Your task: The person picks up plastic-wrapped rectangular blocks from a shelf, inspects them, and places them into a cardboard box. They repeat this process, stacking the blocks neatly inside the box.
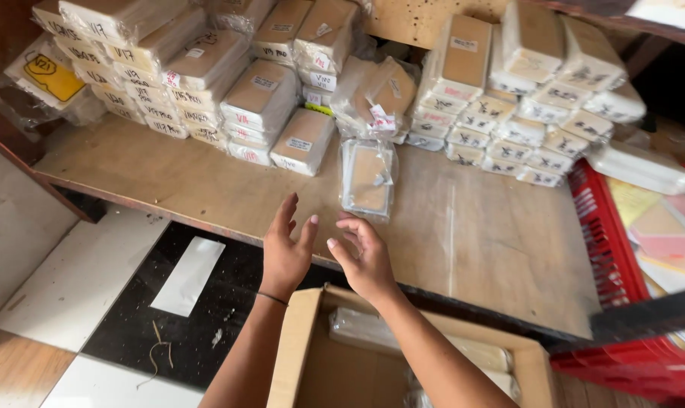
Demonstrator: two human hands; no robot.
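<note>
Clear-wrapped flat packet (368, 178) lies on the wooden table (494, 242), at twelve o'clock from my hands. Left hand (286, 253) and right hand (365, 261) hover empty, fingers spread. Cardboard box (312, 363) at six holds few packets; stacks (206, 75) at eleven wait.

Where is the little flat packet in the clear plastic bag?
The clear-bagged packet lies alone on the wooden shelf, mid-picture in the head view, in front of the stacked wrapped boxes and just beyond the left hand and right hand.
</note>
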